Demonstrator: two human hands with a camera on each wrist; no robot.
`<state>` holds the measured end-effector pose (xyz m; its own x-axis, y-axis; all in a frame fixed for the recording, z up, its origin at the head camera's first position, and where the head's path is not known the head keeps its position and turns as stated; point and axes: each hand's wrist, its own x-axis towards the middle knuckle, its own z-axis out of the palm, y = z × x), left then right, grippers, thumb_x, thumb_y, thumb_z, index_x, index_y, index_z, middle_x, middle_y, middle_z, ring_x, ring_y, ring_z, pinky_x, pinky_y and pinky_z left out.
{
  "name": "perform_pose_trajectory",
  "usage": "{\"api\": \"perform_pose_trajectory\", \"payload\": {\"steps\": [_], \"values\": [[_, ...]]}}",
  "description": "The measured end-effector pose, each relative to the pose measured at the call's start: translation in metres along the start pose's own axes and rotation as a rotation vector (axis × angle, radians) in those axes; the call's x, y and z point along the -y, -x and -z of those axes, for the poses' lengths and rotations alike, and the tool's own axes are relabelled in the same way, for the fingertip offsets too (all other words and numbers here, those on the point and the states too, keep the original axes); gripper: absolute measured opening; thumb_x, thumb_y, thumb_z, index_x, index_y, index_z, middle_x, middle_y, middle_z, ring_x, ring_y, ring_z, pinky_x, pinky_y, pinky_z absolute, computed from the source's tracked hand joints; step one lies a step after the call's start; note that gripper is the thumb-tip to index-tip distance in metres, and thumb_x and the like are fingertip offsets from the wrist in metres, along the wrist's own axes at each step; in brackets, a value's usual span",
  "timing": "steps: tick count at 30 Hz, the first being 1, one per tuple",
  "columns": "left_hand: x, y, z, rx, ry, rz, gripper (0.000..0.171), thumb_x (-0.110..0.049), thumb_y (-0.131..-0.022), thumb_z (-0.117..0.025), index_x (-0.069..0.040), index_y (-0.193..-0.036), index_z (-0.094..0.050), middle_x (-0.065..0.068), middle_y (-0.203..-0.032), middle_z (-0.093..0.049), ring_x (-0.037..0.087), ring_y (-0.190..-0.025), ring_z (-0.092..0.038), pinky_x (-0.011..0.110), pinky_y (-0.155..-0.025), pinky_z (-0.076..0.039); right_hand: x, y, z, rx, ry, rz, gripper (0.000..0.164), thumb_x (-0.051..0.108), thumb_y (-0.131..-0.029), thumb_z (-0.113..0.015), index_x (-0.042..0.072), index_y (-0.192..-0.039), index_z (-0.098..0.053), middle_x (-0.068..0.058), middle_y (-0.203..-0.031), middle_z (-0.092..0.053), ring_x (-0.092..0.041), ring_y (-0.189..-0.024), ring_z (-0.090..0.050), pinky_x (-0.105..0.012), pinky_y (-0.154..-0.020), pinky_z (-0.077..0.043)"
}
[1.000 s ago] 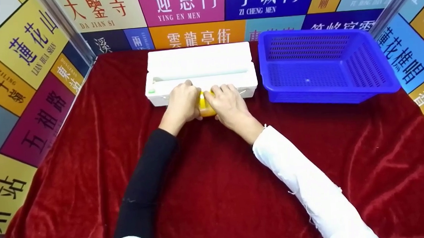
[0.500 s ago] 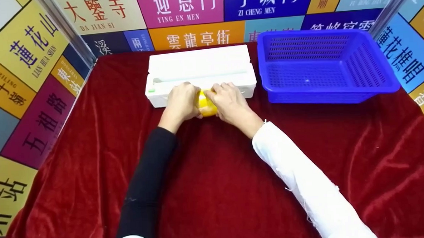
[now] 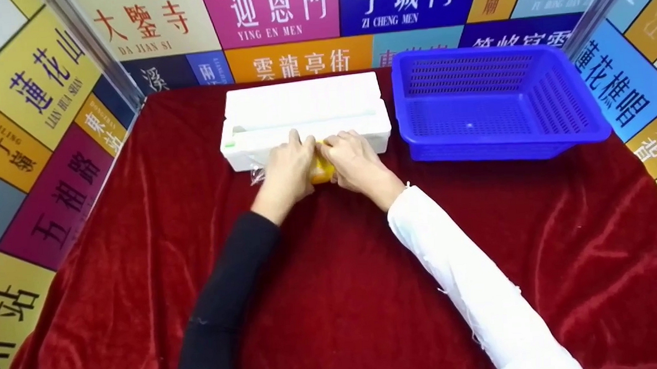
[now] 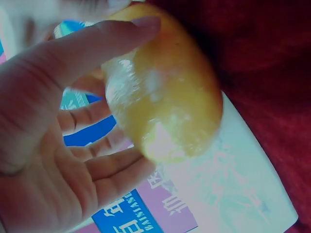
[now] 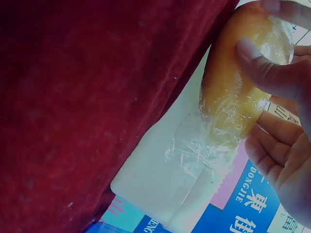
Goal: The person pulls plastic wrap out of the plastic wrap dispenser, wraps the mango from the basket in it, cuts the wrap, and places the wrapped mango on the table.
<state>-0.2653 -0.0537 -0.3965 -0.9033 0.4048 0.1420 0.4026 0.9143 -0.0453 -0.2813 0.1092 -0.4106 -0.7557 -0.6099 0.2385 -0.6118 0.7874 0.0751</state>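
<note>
A yellow mango (image 3: 322, 170) is held between both hands in front of the white cling film dispenser (image 3: 302, 99). My left hand (image 3: 289, 167) grips its left side, the thumb lying across the skin in the left wrist view, where the mango (image 4: 170, 92) looks glossy. From the right, my right hand (image 3: 356, 160) holds it with the thumb pressed on top and the fingers underneath. Clear cling film (image 5: 209, 150) covers the mango (image 5: 233, 68), bunched and crinkled at one end in the right wrist view. Another bit of film sticks out left of the left hand.
To the right of the dispenser stands a blue plastic basket (image 3: 493, 149) with slotted walls. Dark red velvet cloth (image 3: 333, 295) covers the table. Panels with printed characters (image 3: 301, 58) rise along the back and both sides.
The left hand's fingers have shifted on the mango, and a tuft of film now shows at its left. Both hands still hold the mango; the head view has moved slightly.
</note>
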Motion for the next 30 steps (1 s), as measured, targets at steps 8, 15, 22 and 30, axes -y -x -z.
{"api": "perform_pose_trajectory", "payload": {"steps": [8,15,22,30], "values": [[-0.015,0.005,-0.016,-0.02,-0.205,0.061,0.062,-0.014,-0.064,-0.084,-0.009,-0.115,-0.049,0.012,-0.107,-0.052,0.031,-0.101,-0.051,0.043,-0.082,-0.047,-0.002,0.001,-0.002,0.033,-0.067,-0.005,0.039,0.018,-0.07,-0.087,0.006,-0.102,-0.069,-0.012,-0.107,-0.07,-0.034,-0.099,-0.063,-0.044,-0.09,-0.049],[-0.012,0.001,-0.018,-0.061,-0.202,0.035,0.052,-0.002,-0.067,-0.076,-0.008,-0.112,-0.049,0.012,-0.106,-0.053,0.031,-0.099,-0.052,0.04,-0.079,-0.046,-0.006,-0.001,0.004,0.071,-0.107,-0.045,0.019,0.009,-0.076,-0.077,0.007,-0.092,-0.067,-0.012,-0.096,-0.071,-0.036,-0.091,-0.064,-0.048,-0.082,-0.053],[-0.004,0.001,-0.013,-0.129,-0.181,-0.007,0.044,-0.004,-0.069,-0.076,-0.005,-0.109,-0.057,0.014,-0.101,-0.061,0.031,-0.093,-0.059,0.041,-0.08,-0.05,-0.003,0.001,0.006,0.08,-0.069,-0.056,0.029,0.013,-0.08,-0.077,0.012,-0.107,-0.068,-0.007,-0.105,-0.069,-0.035,-0.093,-0.065,-0.049,-0.079,-0.056],[0.013,0.001,-0.006,-0.12,-0.009,-0.034,0.062,-0.026,-0.058,-0.095,-0.003,-0.106,-0.063,0.016,-0.102,-0.065,0.036,-0.095,-0.062,0.047,-0.084,-0.052,0.003,0.012,0.006,0.01,-0.109,-0.007,0.049,0.018,-0.08,-0.079,0.009,-0.124,-0.061,-0.01,-0.123,-0.063,-0.035,-0.112,-0.062,-0.048,-0.094,-0.051]]}}
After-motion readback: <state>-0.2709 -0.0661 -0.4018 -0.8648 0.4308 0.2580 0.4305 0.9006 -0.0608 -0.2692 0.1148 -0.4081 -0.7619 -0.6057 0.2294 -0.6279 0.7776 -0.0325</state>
